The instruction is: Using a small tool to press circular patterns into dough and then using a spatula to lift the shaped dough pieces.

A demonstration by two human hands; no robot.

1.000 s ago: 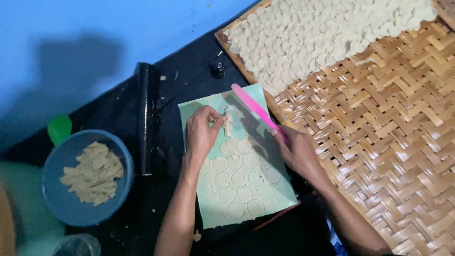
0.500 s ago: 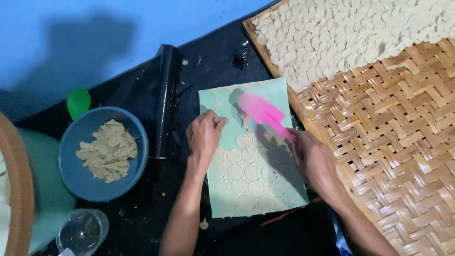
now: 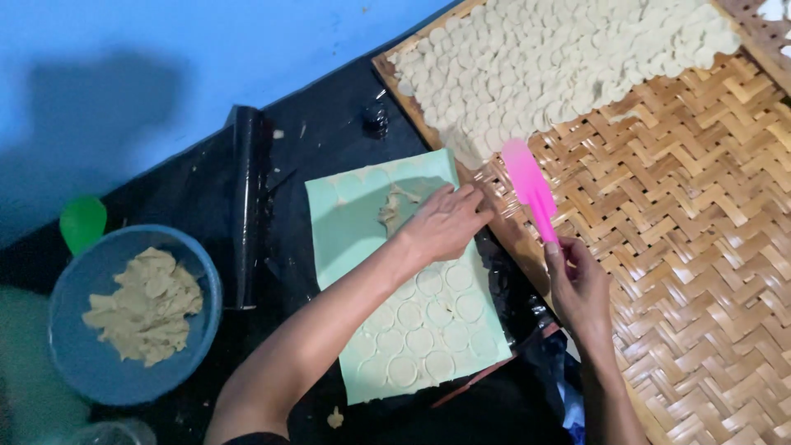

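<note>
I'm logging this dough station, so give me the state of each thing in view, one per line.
Left hand: pressing on dough sheet, cut into circles.
Right hand: closed grip on pink spatula, raised over woven tray.
Blue bowl: holding dough scraps.
Dough rounds: laid on tray.

A pink spatula [image 3: 530,188] tilts over the woven tray; scrap dough [image 3: 394,208] lies crumpled on the green mat.

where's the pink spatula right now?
In the head view, right of centre: the pink spatula is held in the right hand, blade raised over the woven bamboo tray, just below the rows of dough discs.
</note>
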